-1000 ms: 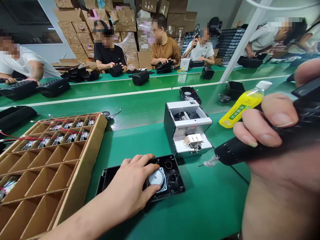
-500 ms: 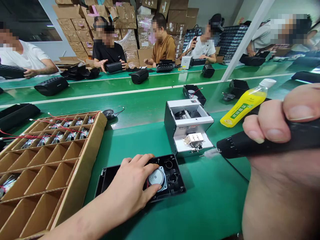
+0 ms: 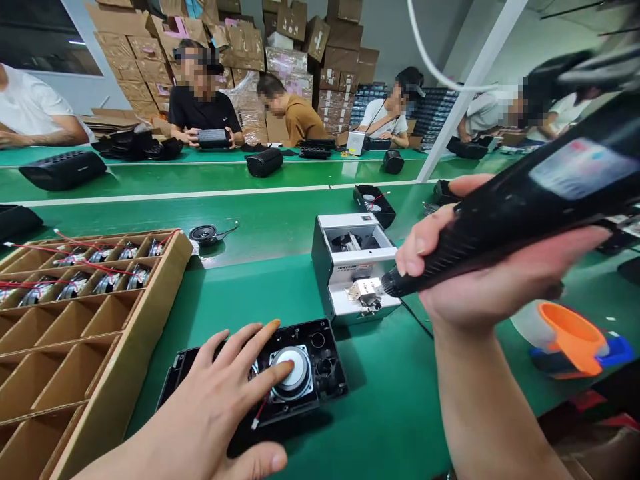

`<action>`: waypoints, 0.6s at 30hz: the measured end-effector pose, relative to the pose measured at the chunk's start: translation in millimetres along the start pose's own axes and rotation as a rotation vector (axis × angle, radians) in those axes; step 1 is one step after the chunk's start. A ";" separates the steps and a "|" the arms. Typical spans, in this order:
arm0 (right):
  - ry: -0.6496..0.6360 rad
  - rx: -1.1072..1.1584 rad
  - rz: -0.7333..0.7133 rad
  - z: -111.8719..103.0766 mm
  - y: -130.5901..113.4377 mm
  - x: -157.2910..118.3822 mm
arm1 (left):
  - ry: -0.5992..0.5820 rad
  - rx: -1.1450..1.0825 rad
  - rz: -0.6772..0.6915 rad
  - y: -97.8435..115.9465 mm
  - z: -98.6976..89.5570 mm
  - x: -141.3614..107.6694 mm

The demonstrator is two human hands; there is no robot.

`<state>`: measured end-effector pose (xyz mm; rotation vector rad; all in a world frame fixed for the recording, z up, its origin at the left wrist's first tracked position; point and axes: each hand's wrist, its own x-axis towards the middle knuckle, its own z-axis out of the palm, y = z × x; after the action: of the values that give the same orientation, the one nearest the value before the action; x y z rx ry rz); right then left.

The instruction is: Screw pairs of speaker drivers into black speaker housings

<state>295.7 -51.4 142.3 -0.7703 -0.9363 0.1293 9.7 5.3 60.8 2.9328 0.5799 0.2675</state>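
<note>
Black case (image 3: 327, 392) lies near on the counter (image 3: 395, 407); left hand (image 3: 215, 393), its fingers spread, touches the speaker (image 3: 298, 379) inside. Right hand (image 3: 480, 290) wraps its fingers around the power tool (image 3: 500, 207), its front beside the silver machine (image 3: 377, 257); this seems to need careful aligning.

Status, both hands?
Left hand: fingertip on speaker driver in housing. Right hand: gripping electric screwdriver, nose by screw feeder. Red lead at housing's near edge.

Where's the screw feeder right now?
Head view, just right of centre: the silver-and-black feeder box stands on the green bench, beyond the open black housing, its front at the tip of the driver in the right hand.
</note>
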 end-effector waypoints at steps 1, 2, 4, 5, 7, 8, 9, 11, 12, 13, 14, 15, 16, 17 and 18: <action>-0.027 0.019 0.021 0.6 5.1 -1.0 | 0.015 0.026 -0.007 1.0 2.9 -2.6; -0.040 0.033 0.043 0.3 9.5 -1.9 | 0.021 0.051 -0.013 1.7 5.4 -3.7; -0.055 0.039 0.078 -2.1 15.8 -3.1 | 0.014 0.092 -0.013 1.8 8.6 -2.8; -0.057 0.034 0.083 -3.6 17.7 -3.5 | 0.014 0.103 -0.010 1.4 9.1 -1.5; -0.051 0.027 0.083 -6.1 19.5 -4.5 | 0.014 0.105 0.005 0.3 8.7 0.6; -0.045 0.021 0.081 -6.8 19.4 -5.3 | 0.013 0.100 0.012 -0.1 8.4 0.9; -0.036 0.013 0.081 -7.1 18.7 -6.4 | 0.013 0.096 0.017 -0.1 8.1 0.7; -0.022 -0.005 0.088 -6.9 15.8 -9.3 | 0.005 0.088 0.027 0.6 7.9 -0.7; -0.022 -0.015 0.096 -6.6 13.6 -11.0 | -0.001 0.082 0.033 1.3 8.0 -1.6; -0.025 -0.021 0.100 -6.4 10.7 -12.8 | -0.007 0.075 0.039 2.0 7.8 -2.2; -0.031 -0.025 0.105 -6.5 7.1 -14.4 | -0.015 0.068 0.043 2.5 7.3 -2.4; -0.031 -0.023 0.108 -7.0 2.6 -15.6 | -0.024 0.060 0.043 2.9 6.3 -2.2; -0.033 -0.014 0.115 -8.0 -2.8 -16.2 | -0.042 0.048 0.048 2.9 4.7 -1.5; -0.039 -0.011 0.137 -9.5 -9.1 -16.0 | -0.061 0.031 0.058 2.7 2.5 -0.4; -0.051 -0.013 0.176 -11.5 -16.0 -14.9 | -0.085 0.012 0.070 2.3 0.0 0.8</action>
<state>291.9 -75.5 138.5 -0.8649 -0.9173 0.2985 11.3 3.5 61.3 2.9632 0.4694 0.1460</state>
